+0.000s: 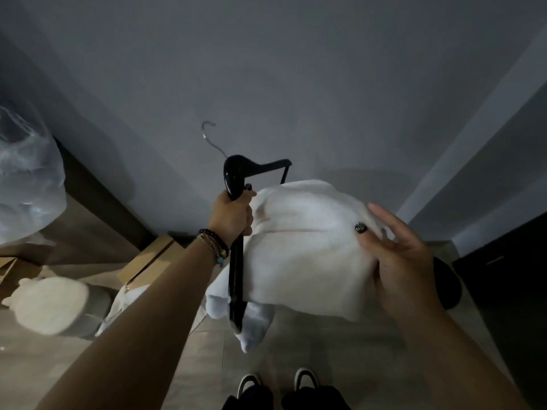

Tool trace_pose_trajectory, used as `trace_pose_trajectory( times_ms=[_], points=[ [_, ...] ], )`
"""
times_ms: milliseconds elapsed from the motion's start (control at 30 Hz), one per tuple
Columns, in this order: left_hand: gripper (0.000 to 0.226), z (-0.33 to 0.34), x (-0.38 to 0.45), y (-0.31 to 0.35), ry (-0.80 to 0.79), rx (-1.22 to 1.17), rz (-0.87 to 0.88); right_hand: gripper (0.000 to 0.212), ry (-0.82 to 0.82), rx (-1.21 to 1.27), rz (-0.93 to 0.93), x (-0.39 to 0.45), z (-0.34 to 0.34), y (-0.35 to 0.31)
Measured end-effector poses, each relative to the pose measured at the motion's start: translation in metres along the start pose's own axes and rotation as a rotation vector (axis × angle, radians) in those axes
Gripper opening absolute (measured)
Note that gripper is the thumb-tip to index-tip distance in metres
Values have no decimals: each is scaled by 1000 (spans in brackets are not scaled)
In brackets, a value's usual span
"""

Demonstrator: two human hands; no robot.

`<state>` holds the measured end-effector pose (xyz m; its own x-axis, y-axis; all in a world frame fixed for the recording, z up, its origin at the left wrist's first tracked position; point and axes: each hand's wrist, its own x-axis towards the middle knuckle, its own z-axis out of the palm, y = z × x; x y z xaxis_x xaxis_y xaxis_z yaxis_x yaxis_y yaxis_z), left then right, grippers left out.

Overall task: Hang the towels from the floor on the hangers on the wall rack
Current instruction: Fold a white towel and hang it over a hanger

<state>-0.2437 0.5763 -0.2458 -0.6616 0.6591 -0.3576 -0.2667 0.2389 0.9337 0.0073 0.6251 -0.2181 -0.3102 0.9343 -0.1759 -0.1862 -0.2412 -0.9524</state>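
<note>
From where I stand, the job looks midway for this piece: the white terry towel [307, 247] is draped over the glossy black plastic hanger with a metal hook [236, 232] at centre frame, but nothing is on a rack yet, and no rack shows. The left hand [232, 216] has its grip closed round the hanger; the right hand [396, 261] lies flat, fingers straight, against the cloth. More pale fabric [124, 303], maybe another towel, sits on the tiled floor [325, 344] at lower left. An open brown cardboard box [148, 258] beside it hides its contents; the clear plastic bag [26, 173] at upper left looks full, of what I cannot tell.
</note>
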Motion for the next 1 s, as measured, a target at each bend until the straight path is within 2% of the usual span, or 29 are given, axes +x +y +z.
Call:
trace_pose_trajectory(
  times_ms=[67,133,233,300,367,433,500,533,567,667,733,767,867,1000],
  points=[
    [14,4,0,18,-152,136,81,48,-65,66,179,-3,-16,15],
    [16,12,-5,35,-287,288,158,45,-180,152,399,-7,-23,37],
    [18,19,-13,57,-393,424,234,46,-335,188,675,-10,-22,61],
    [19,21,-20,71,-456,502,266,47,-473,125,776,-5,-20,68],
    [19,21,-29,85,-514,569,303,44,-634,-22,795,6,-16,65],
    [20,20,-38,98,-553,630,347,43,-651,-75,736,26,-6,52],
    [20,19,-45,110,-592,674,378,54,-535,358,683,50,4,37],
    [20,18,-48,114,-608,687,390,56,-447,501,655,60,11,28],
    [20,18,-49,117,-615,702,401,51,-358,519,615,70,20,20],
    [19,13,-47,117,-565,763,421,31,-83,292,426,90,41,11],
    [19,6,-42,111,-506,758,416,23,154,73,236,95,49,2],
    [18,1,-38,106,-474,726,395,18,204,-57,124,92,52,-3],
    [17,-12,-25,89,-410,610,301,8,168,-230,-113,73,48,-12],
    [16,-19,-14,61,-335,510,194,8,186,-178,-200,46,26,-20]
  ],
)
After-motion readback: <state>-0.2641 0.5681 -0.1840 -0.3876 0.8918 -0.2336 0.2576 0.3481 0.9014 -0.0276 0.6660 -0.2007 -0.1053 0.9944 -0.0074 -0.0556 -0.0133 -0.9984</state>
